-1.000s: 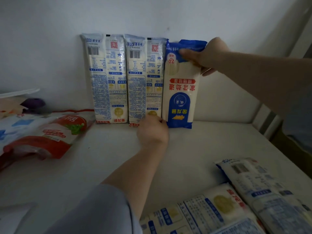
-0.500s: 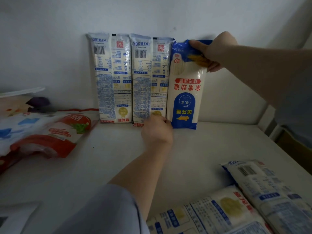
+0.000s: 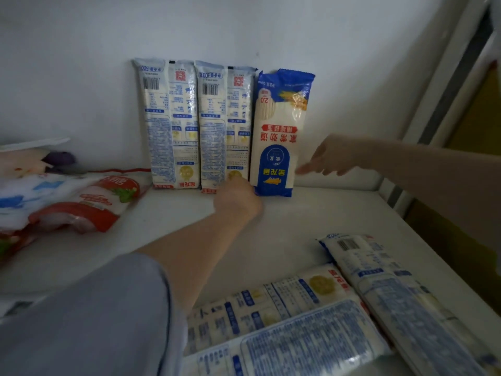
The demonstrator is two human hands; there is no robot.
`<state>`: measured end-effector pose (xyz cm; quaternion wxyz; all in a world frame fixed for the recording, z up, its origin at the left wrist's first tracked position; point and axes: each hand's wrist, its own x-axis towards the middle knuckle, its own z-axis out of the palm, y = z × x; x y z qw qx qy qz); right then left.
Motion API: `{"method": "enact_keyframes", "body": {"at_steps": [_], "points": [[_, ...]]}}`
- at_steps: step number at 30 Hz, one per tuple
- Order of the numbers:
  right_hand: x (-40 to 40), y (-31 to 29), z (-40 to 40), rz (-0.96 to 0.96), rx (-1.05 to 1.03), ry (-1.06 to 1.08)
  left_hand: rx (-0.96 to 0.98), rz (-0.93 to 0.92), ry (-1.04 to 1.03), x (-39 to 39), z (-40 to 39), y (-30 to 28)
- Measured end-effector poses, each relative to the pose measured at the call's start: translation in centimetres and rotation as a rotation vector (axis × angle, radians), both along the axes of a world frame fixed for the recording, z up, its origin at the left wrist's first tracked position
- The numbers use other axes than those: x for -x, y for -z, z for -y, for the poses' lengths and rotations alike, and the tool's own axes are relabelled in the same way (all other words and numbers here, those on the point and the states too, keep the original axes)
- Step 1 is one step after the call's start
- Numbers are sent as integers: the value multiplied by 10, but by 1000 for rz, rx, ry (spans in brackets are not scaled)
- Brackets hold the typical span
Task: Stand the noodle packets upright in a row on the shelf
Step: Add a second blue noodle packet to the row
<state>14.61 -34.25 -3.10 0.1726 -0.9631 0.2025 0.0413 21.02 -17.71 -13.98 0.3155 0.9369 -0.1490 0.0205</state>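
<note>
Three noodle packets stand upright against the white back wall: a white-and-blue packet (image 3: 170, 126) on the left, a second like it (image 3: 223, 128) in the middle, and a blue-topped packet (image 3: 279, 131) on the right, its print upside down. My left hand (image 3: 237, 198) rests at the foot of the middle and right packets, knuckles toward me, fingers hidden. My right hand (image 3: 329, 157) hovers just right of the blue-topped packet, fingers loose and holding nothing. Several more noodle packets (image 3: 298, 316) lie flat at the front right of the white shelf (image 3: 298, 218).
Red-and-white bags (image 3: 89, 204) lie on the shelf at the left, with a small purple object (image 3: 59, 158) behind them. A white side panel and frame (image 3: 423, 118) close the shelf on the right.
My right hand has let go of the top of the blue-topped packet and dropped down to its right side. The packet now stands on its own. My left hand stays at the packets' foot.
</note>
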Motion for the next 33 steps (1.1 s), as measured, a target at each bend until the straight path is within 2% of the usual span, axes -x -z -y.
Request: {"method": "enact_keyframes", "body": {"at_steps": [4,7,17,21,26,30,33], "points": [[40,13,-23,-221,232,-169,-370,-44,297,27,-12,-28],[66,10,-37,-328,310,-244,-549,-117,454,53,-22,-48],[143,-13,-36,-467,351,-184,-698,-148,714,135,-5,-77],[166,-14,-32,-516,341,-136,-792,-65,802,162,12,-83],[192,-6,-24,-576,212,-5,-841,41,855,196,27,-84],[211,9,-25,-630,112,79,-1000,230,892,220,34,-77],[219,20,-29,-627,2,89,-1048,372,956,228,38,-68]]}}
